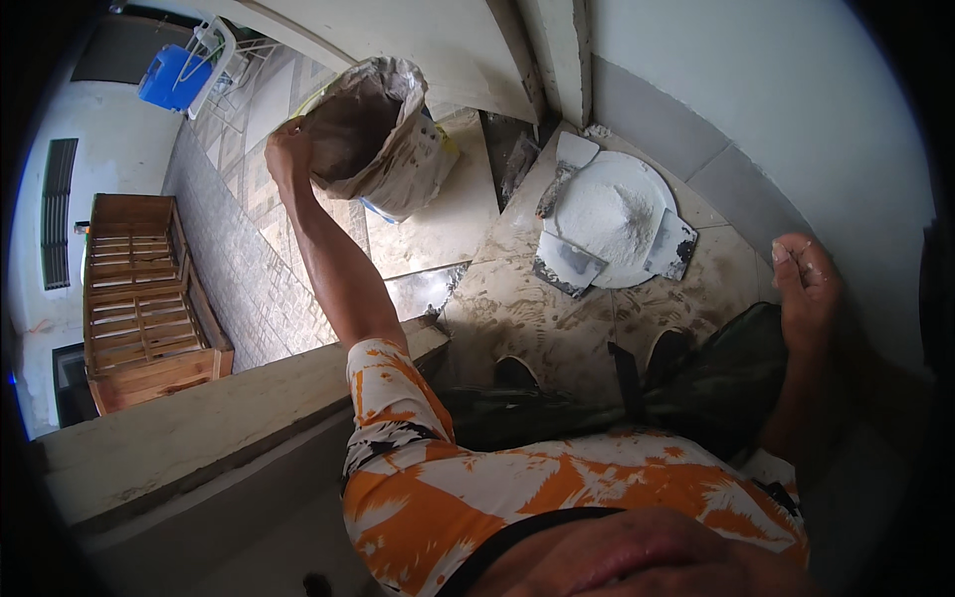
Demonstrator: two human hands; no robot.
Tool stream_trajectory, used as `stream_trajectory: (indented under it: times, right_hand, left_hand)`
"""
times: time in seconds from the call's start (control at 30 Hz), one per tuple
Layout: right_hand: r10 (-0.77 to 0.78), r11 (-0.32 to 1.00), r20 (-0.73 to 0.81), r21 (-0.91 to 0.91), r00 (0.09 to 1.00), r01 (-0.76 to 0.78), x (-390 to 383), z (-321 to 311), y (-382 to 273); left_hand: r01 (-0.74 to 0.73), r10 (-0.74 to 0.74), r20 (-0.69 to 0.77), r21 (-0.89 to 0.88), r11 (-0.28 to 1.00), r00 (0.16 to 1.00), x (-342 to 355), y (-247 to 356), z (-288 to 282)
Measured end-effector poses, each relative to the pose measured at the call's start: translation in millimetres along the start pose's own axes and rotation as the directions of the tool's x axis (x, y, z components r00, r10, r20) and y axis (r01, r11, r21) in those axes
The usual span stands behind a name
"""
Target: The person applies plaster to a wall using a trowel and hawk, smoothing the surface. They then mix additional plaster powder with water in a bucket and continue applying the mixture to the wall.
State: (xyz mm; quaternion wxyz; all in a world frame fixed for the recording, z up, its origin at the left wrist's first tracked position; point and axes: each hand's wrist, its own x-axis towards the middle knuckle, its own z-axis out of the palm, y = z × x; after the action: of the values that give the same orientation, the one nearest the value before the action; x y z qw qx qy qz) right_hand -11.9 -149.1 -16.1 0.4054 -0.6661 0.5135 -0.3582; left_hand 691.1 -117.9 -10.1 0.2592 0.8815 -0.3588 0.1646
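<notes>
My left hand is stretched forward, its fingers closed on the rim of a crumpled paper sack. The sack's mouth gapes toward me, and its inside is dark. Right of the sack, a heap of white powder lies on a round white plate on the floor. Three flat scraper-like blades surround the heap: one at the near left, one at the right, and one at the far left. My right hand is off to the right by the wall, fingers curled, whitish smears on them, with nothing visible in them.
My shoes stand on smeared floor tiles just before the plate. A pale wall rises at right, and a door is beyond the sack. A ledge runs at left. Farther off are a wooden bench and a blue container.
</notes>
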Motion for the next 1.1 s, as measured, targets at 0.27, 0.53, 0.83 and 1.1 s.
stream_trajectory:
  times: [0.27,0.53,0.83,1.1]
  right_hand:
    - [0.024,0.996,-0.006,-0.086,1.000,-0.025,3.8,2.6,-7.9]
    - [0.012,1.000,0.047,-0.015,0.999,-0.011,6.9,3.7,-3.0]
    - [0.022,0.993,0.007,-0.113,1.000,-0.021,9.8,9.7,-1.5]
    - [0.126,0.949,0.337,0.233,0.933,-0.212,47.8,-30.3,27.8]
  left_hand:
    - [-0.411,0.409,0.587,-0.138,0.901,0.699,58.4,66.5,78.0]
    - [-0.520,0.506,0.176,0.044,0.853,0.845,21.5,130.8,118.7]
    - [-0.202,0.164,0.569,0.004,0.979,0.806,-53.4,140.7,43.0]
    - [-0.122,0.201,0.114,-0.483,0.867,0.973,-192.2,158.9,91.5]
